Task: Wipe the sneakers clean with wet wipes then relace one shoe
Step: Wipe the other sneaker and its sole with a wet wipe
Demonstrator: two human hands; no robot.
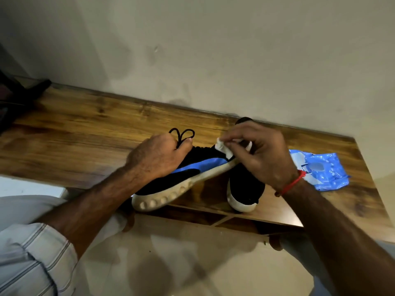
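A black and blue sneaker [188, 178] with a dirty white sole lies tilted on its side at the front of the wooden table [85, 124]. My left hand [156, 159] grips its upper near the black lace loops [181, 134]. My right hand [256, 150] pinches a white wet wipe [224, 147] against the toe end of that sneaker. The second black sneaker [245, 186] stands under my right hand, its white heel toward me, its front hidden by the hand.
A blue wet wipe packet [322, 169] lies on the table to the right of my right wrist. The wall rises right behind the table. A dark object [19, 97] sits at the far left. Open shelf compartments show below the table's front edge.
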